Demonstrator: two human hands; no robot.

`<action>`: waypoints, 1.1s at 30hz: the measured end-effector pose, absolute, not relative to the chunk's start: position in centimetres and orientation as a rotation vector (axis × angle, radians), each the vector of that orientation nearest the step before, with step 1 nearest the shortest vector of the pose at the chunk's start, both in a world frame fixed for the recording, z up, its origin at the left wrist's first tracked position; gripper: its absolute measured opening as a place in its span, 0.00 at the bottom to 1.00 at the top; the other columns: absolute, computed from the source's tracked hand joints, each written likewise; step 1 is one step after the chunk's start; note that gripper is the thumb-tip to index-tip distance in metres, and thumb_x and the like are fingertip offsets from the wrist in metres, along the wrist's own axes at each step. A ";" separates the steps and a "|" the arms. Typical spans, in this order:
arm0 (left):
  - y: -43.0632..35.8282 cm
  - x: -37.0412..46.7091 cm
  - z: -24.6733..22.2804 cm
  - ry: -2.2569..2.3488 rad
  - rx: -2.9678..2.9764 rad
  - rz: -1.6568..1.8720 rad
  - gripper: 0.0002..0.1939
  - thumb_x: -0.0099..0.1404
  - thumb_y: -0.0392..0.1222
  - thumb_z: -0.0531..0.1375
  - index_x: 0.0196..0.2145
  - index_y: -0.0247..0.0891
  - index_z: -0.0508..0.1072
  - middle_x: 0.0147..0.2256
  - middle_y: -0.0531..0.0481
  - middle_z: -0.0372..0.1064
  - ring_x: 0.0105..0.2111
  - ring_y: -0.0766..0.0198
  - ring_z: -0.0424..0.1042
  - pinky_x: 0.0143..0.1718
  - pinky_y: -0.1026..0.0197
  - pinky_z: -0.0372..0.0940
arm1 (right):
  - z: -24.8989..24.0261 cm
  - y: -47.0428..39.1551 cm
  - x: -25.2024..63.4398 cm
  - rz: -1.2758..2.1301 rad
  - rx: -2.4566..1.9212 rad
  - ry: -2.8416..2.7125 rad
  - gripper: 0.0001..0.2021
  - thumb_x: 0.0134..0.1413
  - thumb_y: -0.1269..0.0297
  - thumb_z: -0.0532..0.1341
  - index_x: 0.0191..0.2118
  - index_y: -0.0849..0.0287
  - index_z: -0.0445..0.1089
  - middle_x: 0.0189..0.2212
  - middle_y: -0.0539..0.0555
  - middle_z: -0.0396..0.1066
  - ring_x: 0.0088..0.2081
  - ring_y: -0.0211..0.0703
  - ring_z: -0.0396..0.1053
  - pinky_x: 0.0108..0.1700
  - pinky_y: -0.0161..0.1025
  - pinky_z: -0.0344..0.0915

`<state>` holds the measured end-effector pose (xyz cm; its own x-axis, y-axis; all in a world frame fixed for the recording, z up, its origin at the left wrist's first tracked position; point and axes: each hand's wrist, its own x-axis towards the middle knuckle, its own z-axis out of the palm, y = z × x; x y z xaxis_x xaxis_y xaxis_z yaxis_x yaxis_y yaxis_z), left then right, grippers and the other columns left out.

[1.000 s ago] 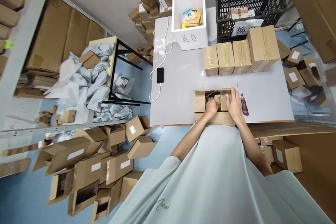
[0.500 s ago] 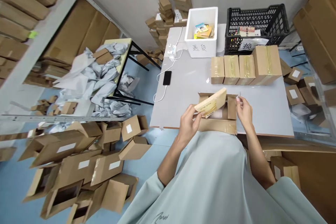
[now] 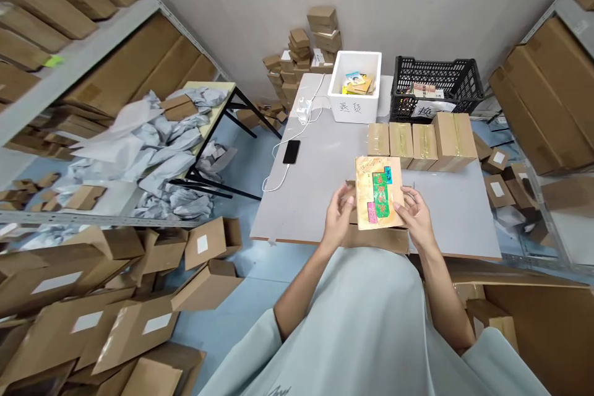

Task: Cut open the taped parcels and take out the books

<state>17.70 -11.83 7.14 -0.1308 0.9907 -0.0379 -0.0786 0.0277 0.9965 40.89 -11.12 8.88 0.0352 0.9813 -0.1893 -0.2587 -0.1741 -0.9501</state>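
Observation:
A cream book (image 3: 379,193) with a green panel and small blue and pink patches on its cover is held up, cover facing me. My right hand (image 3: 416,216) grips its right edge, the thumb lying on the cover and the fingers behind. Close beside the left edge, my left hand (image 3: 338,215) has loosely curled fingers, with thumb and fingers apart and nothing visibly gripped. Below and behind the book, an open cardboard box (image 3: 378,239) sits at the table's front edge; the book and my hands hide most of its inside.
Taped cartons (image 3: 424,146) stand in a row behind the book. Further back are a white foam box (image 3: 355,108) and a black crate (image 3: 436,83), both with books inside. A phone (image 3: 292,152) on a cable lies left. Open cartons (image 3: 158,315) cover the floor at left.
The book has passed from my left hand to my right and turned from tilted to cover-facing. My left hand has let go. The view has tipped upward slightly.

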 end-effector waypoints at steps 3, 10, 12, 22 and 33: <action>-11.1 18.8 7.7 1.073 0.750 1.097 0.39 0.67 0.74 0.73 0.57 0.36 0.84 0.57 0.34 0.85 0.55 0.42 0.86 0.57 0.46 0.82 | 7.7 -11.9 40.2 1.264 -1.215 -0.972 0.30 0.57 0.42 0.79 0.57 0.50 0.73 0.58 0.62 0.84 0.52 0.56 0.87 0.47 0.47 0.86; -10.3 18.9 8.7 1.182 1.000 1.216 0.23 0.65 0.56 0.78 0.49 0.38 0.83 0.47 0.43 0.87 0.44 0.52 0.85 0.49 0.52 0.79 | 7.2 -12.4 40.5 0.949 -1.326 -1.229 0.30 0.65 0.43 0.75 0.65 0.50 0.69 0.63 0.65 0.80 0.56 0.56 0.85 0.56 0.55 0.85; -10.0 17.8 9.0 1.330 1.399 1.198 0.09 0.72 0.46 0.71 0.45 0.39 0.83 0.43 0.45 0.85 0.43 0.54 0.83 0.48 0.54 0.77 | 8.7 -12.5 41.4 0.662 -1.376 -1.384 0.36 0.68 0.47 0.74 0.73 0.50 0.65 0.68 0.67 0.76 0.66 0.60 0.79 0.64 0.61 0.81; -9.4 17.4 10.6 1.349 2.592 0.689 0.20 0.74 0.24 0.59 0.50 0.46 0.85 0.45 0.48 0.86 0.55 0.50 0.82 0.78 0.37 0.62 | 10.2 -13.2 39.3 0.188 -1.553 -2.399 0.21 0.69 0.74 0.63 0.64 0.57 0.77 0.50 0.63 0.85 0.46 0.58 0.82 0.49 0.49 0.75; -10.8 17.2 7.2 1.327 1.078 1.116 0.38 0.64 0.69 0.77 0.60 0.38 0.82 0.60 0.33 0.83 0.64 0.39 0.80 0.70 0.38 0.71 | 7.6 -11.7 39.5 1.296 -1.364 -0.897 0.25 0.55 0.40 0.76 0.48 0.56 0.81 0.43 0.59 0.88 0.40 0.56 0.84 0.43 0.49 0.82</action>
